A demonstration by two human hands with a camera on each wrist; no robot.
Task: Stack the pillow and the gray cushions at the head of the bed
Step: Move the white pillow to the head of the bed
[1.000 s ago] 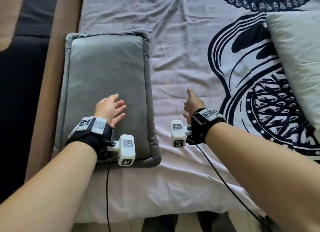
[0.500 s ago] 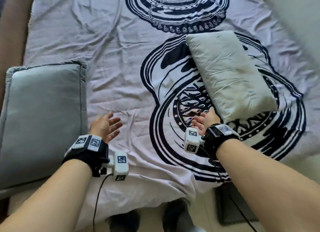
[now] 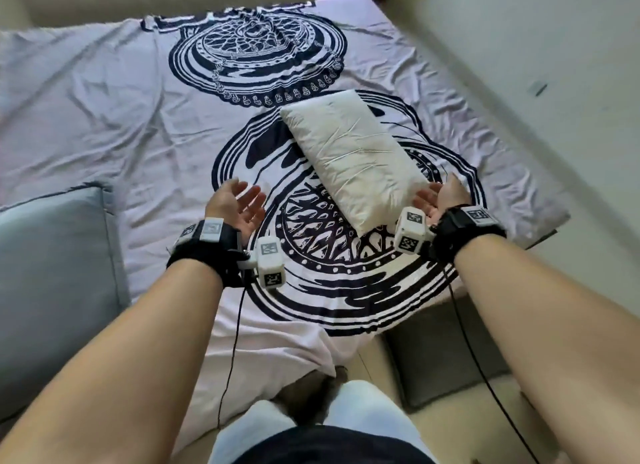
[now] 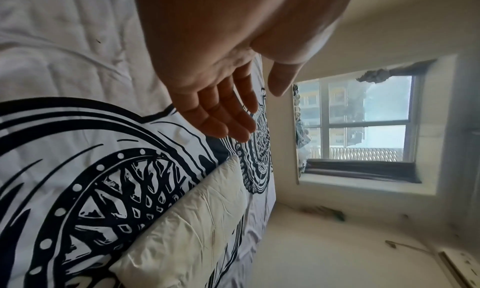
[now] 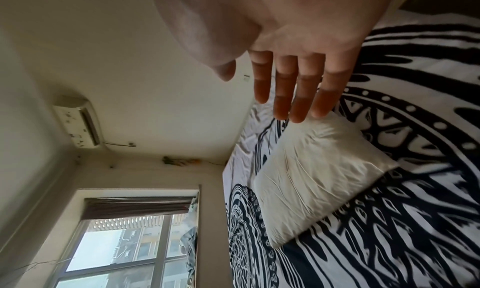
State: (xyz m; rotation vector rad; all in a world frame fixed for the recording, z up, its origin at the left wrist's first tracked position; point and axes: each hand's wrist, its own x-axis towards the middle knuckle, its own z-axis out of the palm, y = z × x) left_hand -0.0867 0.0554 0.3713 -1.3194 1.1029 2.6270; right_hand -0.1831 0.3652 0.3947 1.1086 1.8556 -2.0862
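A white pillow [image 3: 349, 158] lies slantwise on the patterned bedsheet [image 3: 138, 117], right of centre. My left hand [image 3: 239, 200] hovers open, palm turned inward, a short way left of the pillow's near end. My right hand [image 3: 438, 200] is open too, just off the pillow's near right corner, not touching it. The left wrist view has straight fingers [image 4: 223, 115] above the sheet with the pillow [image 4: 187, 226] below. In the right wrist view, fingers [image 5: 291, 91] stretch toward the pillow [image 5: 319, 175]. A gray cushion [image 3: 52, 283] lies at the bed's left edge.
A wall [image 3: 519, 47] runs along the bed's right side. A dark gray mat [image 3: 446, 352] lies on the floor by the bed's near right corner. My legs [image 3: 311, 429] stand at the bed's near edge. Cables hang from both wrists. A window [image 4: 363, 119] is beyond the bed.
My view swung right, away from the gray cushion. Both hands left the cushion area and travelled right to flank the white pillow's near end, palms turning toward each other.
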